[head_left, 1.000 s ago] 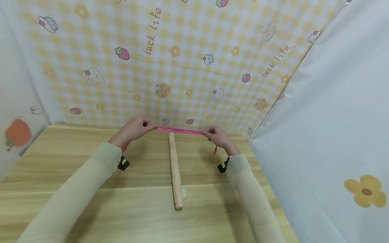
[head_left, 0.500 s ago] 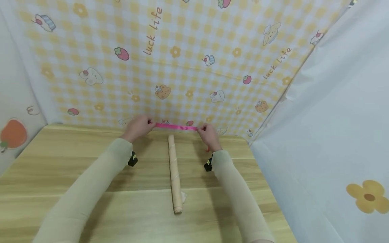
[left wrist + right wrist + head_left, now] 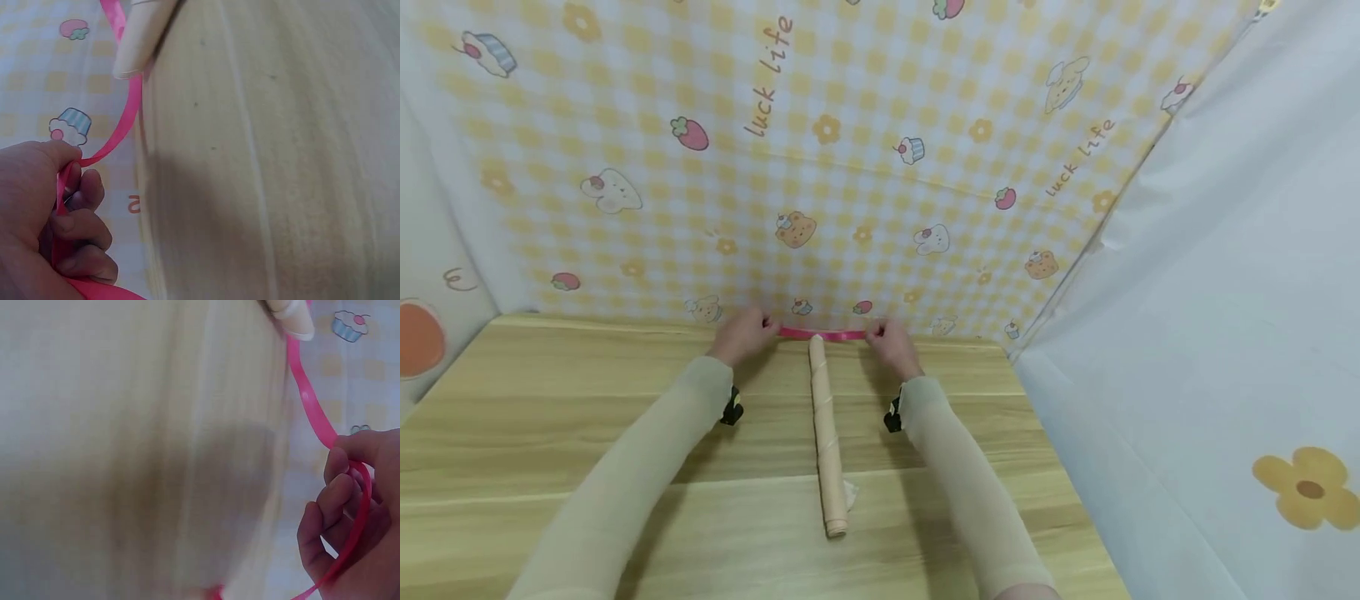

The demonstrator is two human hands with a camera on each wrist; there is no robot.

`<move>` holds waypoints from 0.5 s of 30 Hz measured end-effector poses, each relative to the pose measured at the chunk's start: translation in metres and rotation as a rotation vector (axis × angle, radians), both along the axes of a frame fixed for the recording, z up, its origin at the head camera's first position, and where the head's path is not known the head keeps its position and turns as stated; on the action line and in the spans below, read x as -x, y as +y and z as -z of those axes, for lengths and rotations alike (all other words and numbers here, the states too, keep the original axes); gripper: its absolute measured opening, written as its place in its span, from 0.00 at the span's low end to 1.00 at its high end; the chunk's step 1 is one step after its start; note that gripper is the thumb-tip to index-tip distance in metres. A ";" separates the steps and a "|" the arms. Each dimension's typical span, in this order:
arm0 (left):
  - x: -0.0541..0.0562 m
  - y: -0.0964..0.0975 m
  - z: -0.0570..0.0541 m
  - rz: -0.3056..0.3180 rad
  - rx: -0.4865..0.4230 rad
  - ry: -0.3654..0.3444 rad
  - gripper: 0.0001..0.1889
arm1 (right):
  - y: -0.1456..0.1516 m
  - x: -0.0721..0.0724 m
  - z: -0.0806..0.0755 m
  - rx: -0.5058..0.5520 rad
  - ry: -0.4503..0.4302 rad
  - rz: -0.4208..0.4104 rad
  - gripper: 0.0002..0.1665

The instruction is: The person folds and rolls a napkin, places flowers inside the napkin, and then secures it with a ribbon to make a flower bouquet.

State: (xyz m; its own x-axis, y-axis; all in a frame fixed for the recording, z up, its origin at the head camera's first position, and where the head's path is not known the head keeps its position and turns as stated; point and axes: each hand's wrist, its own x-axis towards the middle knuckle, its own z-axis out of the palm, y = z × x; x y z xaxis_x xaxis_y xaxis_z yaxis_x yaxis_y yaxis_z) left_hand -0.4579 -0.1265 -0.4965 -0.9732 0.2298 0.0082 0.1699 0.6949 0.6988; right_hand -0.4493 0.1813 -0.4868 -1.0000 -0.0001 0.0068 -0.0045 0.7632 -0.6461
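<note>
A pink ribbon (image 3: 848, 336) stretches between both hands at the far edge of the table, sagging slightly in the wrist views. My left hand (image 3: 745, 336) pinches it between thumb and forefinger, and its tail runs through the curled fingers in the left wrist view. On the other side my right hand (image 3: 895, 346) pinches the ribbon (image 3: 310, 403) likewise, with the tail looping down across the palm. Between the hands, a rolled-up beige sheet (image 3: 827, 442) lies lengthwise on the table. The ribbon passes behind its far end (image 3: 131, 62), which hides a short stretch of it.
The wood-grain table (image 3: 587, 400) ends at a yellow checked cloth wall (image 3: 865, 192) right behind the hands. A white wall (image 3: 1187, 333) rises on the right. A small pale scrap (image 3: 849, 493) shows beside the roll's near end.
Both hands have moved closer together, shortening the ribbon span. Having risen slightly, the ribbon has come down to the roll's far end. The roll stays in place.
</note>
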 end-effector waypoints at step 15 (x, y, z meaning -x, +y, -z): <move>-0.008 -0.002 0.004 0.051 0.066 -0.105 0.19 | 0.017 -0.015 0.008 -0.001 -0.163 -0.032 0.11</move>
State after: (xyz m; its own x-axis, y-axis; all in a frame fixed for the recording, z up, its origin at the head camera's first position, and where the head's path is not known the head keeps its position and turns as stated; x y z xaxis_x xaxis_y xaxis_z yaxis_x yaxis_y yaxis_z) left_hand -0.4503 -0.1287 -0.5005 -0.9549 0.2757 -0.1099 0.1346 0.7324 0.6675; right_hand -0.4344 0.1980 -0.4947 -0.9874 -0.0315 -0.1552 0.0760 0.7652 -0.6393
